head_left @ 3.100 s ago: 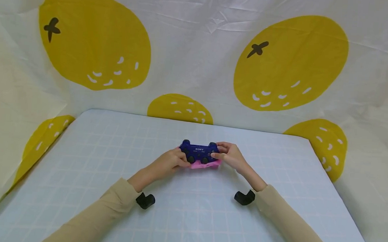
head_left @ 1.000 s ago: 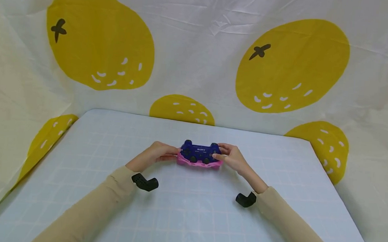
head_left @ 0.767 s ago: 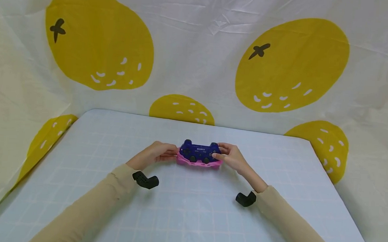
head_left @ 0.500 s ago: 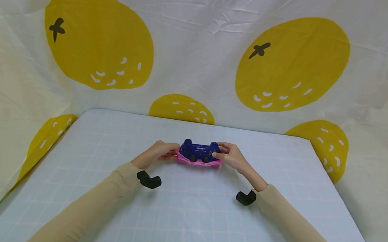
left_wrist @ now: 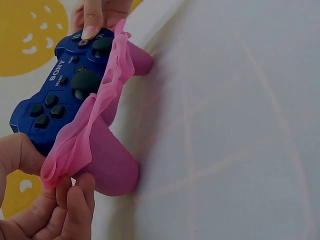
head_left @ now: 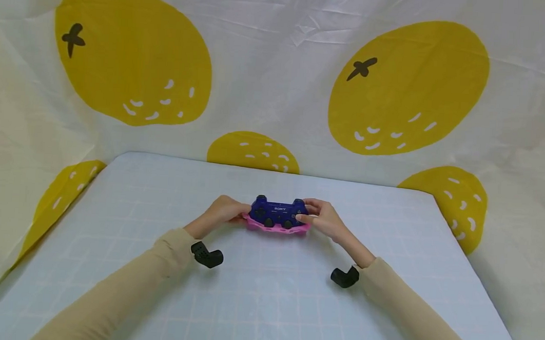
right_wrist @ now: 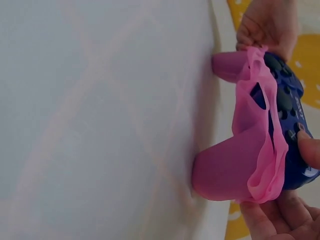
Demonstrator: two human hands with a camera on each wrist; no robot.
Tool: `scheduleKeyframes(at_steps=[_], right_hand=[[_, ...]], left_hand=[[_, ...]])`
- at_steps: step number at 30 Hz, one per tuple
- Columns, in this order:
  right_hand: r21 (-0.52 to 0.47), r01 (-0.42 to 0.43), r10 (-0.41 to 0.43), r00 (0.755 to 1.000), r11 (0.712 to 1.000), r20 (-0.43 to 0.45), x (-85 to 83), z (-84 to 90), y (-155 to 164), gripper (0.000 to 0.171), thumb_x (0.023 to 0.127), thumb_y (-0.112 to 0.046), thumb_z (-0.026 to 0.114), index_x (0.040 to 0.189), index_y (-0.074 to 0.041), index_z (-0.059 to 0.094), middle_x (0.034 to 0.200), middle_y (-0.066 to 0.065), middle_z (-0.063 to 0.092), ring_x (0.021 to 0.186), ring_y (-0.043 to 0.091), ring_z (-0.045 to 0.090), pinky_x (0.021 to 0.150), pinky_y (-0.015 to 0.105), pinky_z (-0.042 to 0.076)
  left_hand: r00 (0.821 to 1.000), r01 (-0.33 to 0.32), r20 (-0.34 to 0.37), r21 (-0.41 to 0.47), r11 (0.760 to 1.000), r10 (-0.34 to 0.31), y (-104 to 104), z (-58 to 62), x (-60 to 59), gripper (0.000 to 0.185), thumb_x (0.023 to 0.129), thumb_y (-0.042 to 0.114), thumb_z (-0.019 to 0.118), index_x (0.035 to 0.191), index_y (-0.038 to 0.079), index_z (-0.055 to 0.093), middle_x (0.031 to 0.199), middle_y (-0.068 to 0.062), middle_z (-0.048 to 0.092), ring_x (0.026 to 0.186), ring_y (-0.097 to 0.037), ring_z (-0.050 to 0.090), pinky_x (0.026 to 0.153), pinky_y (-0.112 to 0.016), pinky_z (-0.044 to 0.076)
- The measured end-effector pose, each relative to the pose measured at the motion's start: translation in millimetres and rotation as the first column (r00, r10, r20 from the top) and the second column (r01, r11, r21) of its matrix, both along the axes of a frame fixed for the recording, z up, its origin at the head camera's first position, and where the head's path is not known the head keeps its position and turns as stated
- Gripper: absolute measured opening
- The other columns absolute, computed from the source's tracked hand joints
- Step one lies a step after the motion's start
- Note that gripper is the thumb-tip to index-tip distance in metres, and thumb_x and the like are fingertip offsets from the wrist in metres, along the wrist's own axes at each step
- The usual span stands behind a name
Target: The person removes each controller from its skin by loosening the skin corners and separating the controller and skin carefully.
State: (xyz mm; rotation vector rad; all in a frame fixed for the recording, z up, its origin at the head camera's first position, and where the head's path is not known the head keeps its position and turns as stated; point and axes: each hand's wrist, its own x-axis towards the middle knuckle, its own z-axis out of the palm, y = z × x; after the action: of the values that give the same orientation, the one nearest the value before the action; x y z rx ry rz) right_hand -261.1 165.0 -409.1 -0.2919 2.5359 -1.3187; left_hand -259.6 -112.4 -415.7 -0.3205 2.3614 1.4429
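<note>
two hands work a pink silicone cover (head_left: 276, 227) around a blue game controller (head_left: 278, 213) at the middle of a pale gridded table (head_left: 266, 293).

the controller stands on its two grips, both already sheathed in pink, with the loose upper edge of the cover bunched in folds just below the sticks and buttons. the left hand (head_left: 221, 212) pinches that rumpled edge at its end of the controller, thumb against the blue body; the right hand (head_left: 323, 219) grips the opposite end, thumb laid on the button face. the step in hand appears to be drawing the skin over the front, about halfway. the next move likely calls for stretching the edge over each side in turn, lining its holes up with the sticks. a lemon-print cloth (head_left: 135, 55) hangs behind.
</note>
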Motion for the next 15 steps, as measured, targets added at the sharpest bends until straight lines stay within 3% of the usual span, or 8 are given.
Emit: scheduleKeyframes(at_steps=[8,12,15], right_hand=[[-0.022,-0.020,0.019,1.000,1.000,-0.016,3.7,1.8,-0.8,0.057,0.088,-0.019,0.068,0.135,0.004,0.047,0.130,0.025,0.058,0.119,0.037,0.058,0.101,0.049,0.046],[-0.008,-0.012,0.012,1.000,1.000,-0.024,3.6,0.9,-1.2,0.057,0.088,-0.019,0.068,0.136,0.004,0.047,0.130,0.025,0.058,0.119,0.037,0.058,0.101,0.049,0.046],[0.016,-0.008,0.008,0.999,1.000,-0.031,3.5,0.9,-1.0,0.058,0.088,-0.020,0.067,0.137,0.004,0.046,0.131,0.025,0.058,0.120,0.037,0.057,0.101,0.050,0.046]], left_hand=[[0.997,0.058,-0.042,-0.059,0.997,-0.060,-6.4,-0.4,5.1,0.030,0.082,0.026,0.067,0.096,0.002,0.075,0.072,0.000,0.066,0.061,-0.010,0.055,0.060,-0.020,0.048],[1.000,0.023,-0.017,-0.010,1.000,-0.023,-6.1,-2.2,6.6,0.030,0.084,0.029,0.067,0.098,0.003,0.075,0.076,-0.002,0.068,0.062,-0.010,0.060,0.063,-0.020,0.051],[1.000,-0.014,0.022,0.081,0.997,0.012,-6.1,-2.1,7.0,0.033,0.086,0.030,0.066,0.105,0.002,0.072,0.087,-0.006,0.072,0.067,-0.010,0.064,0.068,-0.020,0.054]])
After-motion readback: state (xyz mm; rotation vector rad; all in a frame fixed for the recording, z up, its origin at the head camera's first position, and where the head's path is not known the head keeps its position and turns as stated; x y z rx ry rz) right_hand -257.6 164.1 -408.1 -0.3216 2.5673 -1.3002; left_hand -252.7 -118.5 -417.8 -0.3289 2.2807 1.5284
